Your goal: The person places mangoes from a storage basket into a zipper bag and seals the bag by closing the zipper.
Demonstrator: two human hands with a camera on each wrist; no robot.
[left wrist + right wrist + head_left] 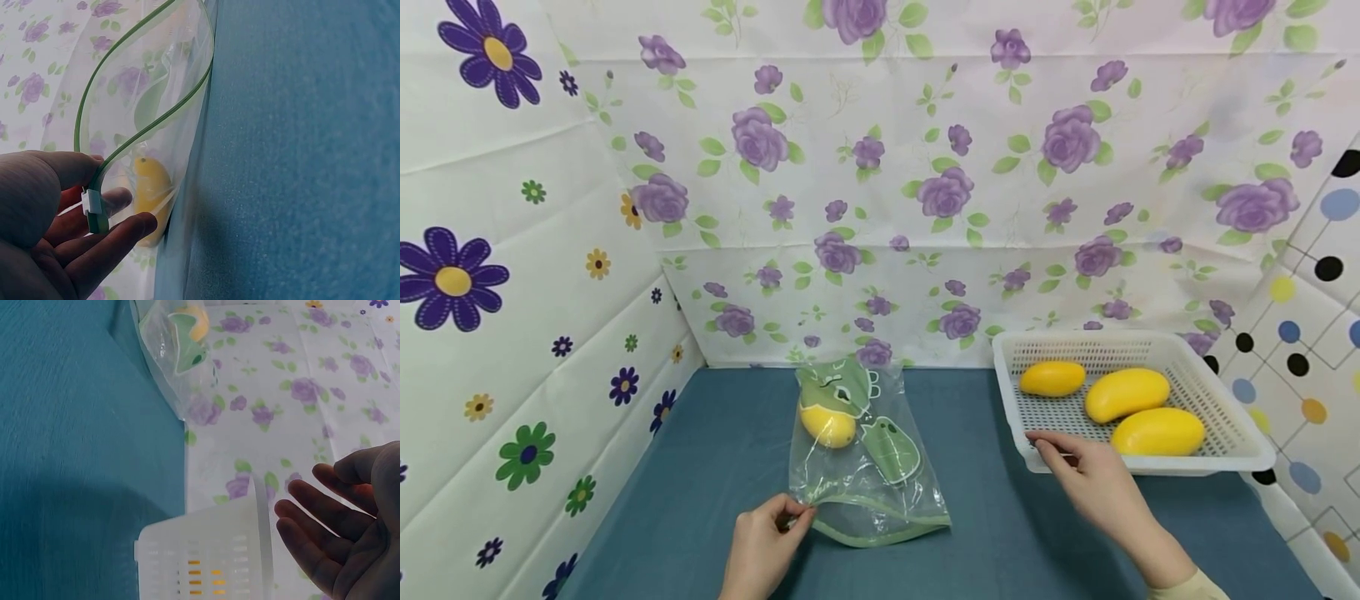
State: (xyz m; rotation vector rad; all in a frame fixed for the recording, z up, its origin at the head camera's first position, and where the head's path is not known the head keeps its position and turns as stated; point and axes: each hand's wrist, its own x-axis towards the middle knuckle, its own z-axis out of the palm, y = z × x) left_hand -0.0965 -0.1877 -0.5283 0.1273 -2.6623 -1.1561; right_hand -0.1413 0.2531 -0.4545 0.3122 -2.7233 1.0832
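Observation:
A clear zip bag with a green zip strip and a green printed pattern lies on the table, its mouth gaping towards me. Inside it, at the far left, is a yellow mango. My left hand pinches the left corner of the bag's mouth, beside the white slider. My right hand hovers over the near left rim of a white plastic basket. Its fingers are loosely bent with nothing between them. Several yellow mangoes lie in the basket.
A blue cloth covers the table. Flower-print sheets stand as walls at the back and left, and a dotted sheet closes the right side, close to the basket.

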